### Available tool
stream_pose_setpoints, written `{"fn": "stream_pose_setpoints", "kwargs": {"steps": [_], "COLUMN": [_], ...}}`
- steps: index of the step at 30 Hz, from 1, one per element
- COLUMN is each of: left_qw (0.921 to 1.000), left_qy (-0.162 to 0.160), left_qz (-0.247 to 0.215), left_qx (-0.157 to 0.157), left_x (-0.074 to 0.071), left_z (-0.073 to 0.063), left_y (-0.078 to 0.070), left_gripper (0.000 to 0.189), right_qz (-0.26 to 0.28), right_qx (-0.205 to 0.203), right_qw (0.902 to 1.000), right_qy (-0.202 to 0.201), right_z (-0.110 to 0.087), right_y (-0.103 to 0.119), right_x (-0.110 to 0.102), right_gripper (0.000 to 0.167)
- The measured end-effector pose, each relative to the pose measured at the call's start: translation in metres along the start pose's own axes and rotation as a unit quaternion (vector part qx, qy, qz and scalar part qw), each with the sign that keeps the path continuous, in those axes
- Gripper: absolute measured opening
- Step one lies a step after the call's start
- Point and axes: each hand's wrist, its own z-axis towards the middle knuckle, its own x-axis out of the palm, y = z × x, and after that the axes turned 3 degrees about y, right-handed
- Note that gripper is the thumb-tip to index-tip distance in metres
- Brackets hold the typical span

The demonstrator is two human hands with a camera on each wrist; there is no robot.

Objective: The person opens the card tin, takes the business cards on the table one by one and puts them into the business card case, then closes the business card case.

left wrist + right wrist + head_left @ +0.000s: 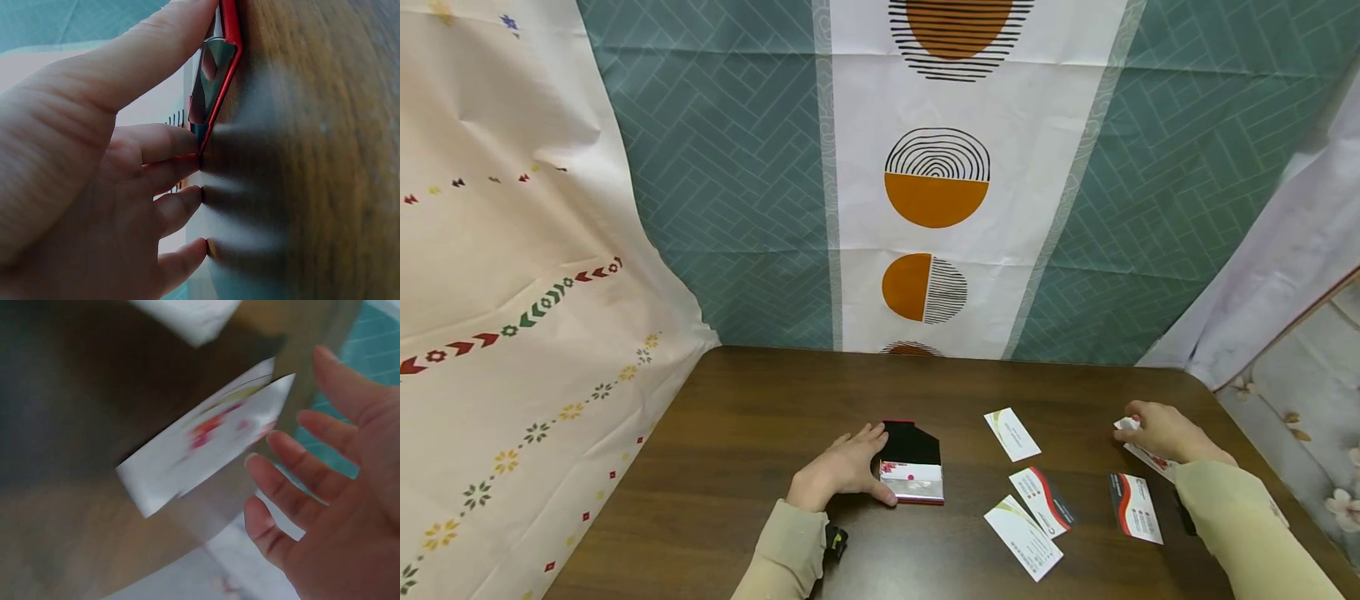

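Observation:
A black-and-red card holder (917,446) lies unfolded on the table, a white floral card in its silvery pocket. My left hand (844,468) rests against its left side, thumb at the near corner and fingers extended along the edge. In the left wrist view, the thumb reaches over the red holder (230,37) while the other fingertips touch down by the tabletop. At the far right, my right hand (1168,431) hovers over white cards (1159,463). Its fingers are spread and slightly bent, apart from two overlapping floral cards (206,437) in the right wrist view.
Between my hands lie a white card (1012,434), a red-and-black striped card (1042,501) overlapping another white card (1024,537), and a second striped card (1136,508). A patterned cloth (760,167) hangs behind the brown table (715,500).

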Motion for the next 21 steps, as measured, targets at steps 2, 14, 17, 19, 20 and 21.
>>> {"fn": "stream_pose_setpoints", "kwargs": {"steps": [2,14,17,19,20,21], "left_qw": [1.0000,1.0000,1.0000,0.9999,0.9999,0.9999], "left_qy": [0.000,-0.001,0.000,0.001,0.000,0.000], "left_qz": [-0.001,-0.006,-0.010,-0.011,-0.011,-0.011], "left_qx": [-0.002,-0.002,0.001,0.002,0.002,0.002], "left_x": [0.001,0.000,0.000,-0.001,-0.001,-0.001], "left_z": [0.000,-0.002,-0.001,-0.001,-0.002,-0.001], "left_y": [0.000,0.000,-0.001,-0.002,-0.002,-0.002], "left_gripper": [0.103,0.103,0.103,0.103,0.103,0.103], "right_qz": [-0.014,0.010,0.018,0.025,0.027,0.032], "right_qx": [0.012,0.085,0.097,0.104,0.107,0.110], "right_qw": [0.9998,0.9963,0.9951,0.9941,0.9937,0.9932], "right_qy": [-0.008,-0.001,0.006,0.014,0.017,0.020], "right_z": [-0.006,-0.022,-0.024,-0.025,-0.025,-0.026], "right_y": [-0.010,-0.047,-0.048,-0.048,-0.048,-0.049], "right_x": [0.003,0.011,0.010,0.009,0.009,0.009], "right_gripper": [0.066,0.060,0.059,0.058,0.057,0.058]}}
